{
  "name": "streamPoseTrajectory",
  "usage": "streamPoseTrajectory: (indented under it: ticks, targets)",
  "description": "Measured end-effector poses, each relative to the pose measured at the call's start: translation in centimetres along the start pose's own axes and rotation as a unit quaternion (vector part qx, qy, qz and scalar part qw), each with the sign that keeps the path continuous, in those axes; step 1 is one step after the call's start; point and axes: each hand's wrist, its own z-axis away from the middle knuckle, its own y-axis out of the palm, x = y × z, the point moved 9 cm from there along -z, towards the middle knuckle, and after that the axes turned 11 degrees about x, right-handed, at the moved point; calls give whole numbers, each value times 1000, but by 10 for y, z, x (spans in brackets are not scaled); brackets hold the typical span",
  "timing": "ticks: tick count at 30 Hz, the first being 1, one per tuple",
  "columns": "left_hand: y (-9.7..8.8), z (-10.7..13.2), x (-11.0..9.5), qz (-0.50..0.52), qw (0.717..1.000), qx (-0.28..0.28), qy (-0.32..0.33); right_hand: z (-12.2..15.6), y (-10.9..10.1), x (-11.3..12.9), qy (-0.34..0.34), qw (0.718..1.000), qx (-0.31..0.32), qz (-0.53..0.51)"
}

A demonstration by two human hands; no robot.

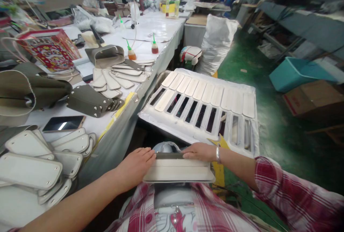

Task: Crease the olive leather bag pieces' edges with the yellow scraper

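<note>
Close to my body, a cream-and-olive leather-like piece [178, 172] is held between my two hands. My left hand [143, 158] grips its left end, fingers together over the top edge. At the upper right edge, my right hand [198, 152] presses it with the fingers, the thumb side partly hidden. What lies under the piece cannot be made out. Just beyond my hands, a white slotted rack [166, 115] carries a row of cream strips [205, 92], with one more strip [164, 100] lying over its front slots.
On the left table are cream panels with small metal studs [30, 169], a phone [64, 123], stacked olive panels [87, 101], olive bag bodies [32, 88] and green-tipped bottles [154, 47]. A silvery sack [219, 43] stands behind the rack; a turquoise bin [295, 74] is right.
</note>
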Motion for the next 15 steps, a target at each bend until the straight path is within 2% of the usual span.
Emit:
streamPoseTrajectory:
  ticks: [1, 3, 5, 7, 10, 12, 15]
  targets:
    - [-4, -2, -5, 5, 1000, -5, -6, 8, -1, -2, 8, 1000, -28, 4]
    - [-13, -8, -23, 36, 999, -21, -7, 31, -5, 0, 12, 992, -128, 15]
    - [-17, -17, -48, 93, 995, -35, 5, 67, -4, 7, 19, 963, -266, 39]
    - [-17, -28, -73, 142, 989, -48, 12, 105, 13, 16, 26, 925, -374, 66]
    - [-15, -43, -100, 155, 985, -78, 12, 135, 55, 24, 28, 890, -444, 101]
    - [-15, -48, -109, 141, 985, -103, 11, 137, 78, 23, 33, 876, -467, 116]
    - [-15, -50, -113, 117, 985, -126, 9, 131, 92, 17, 34, 853, -505, 125]
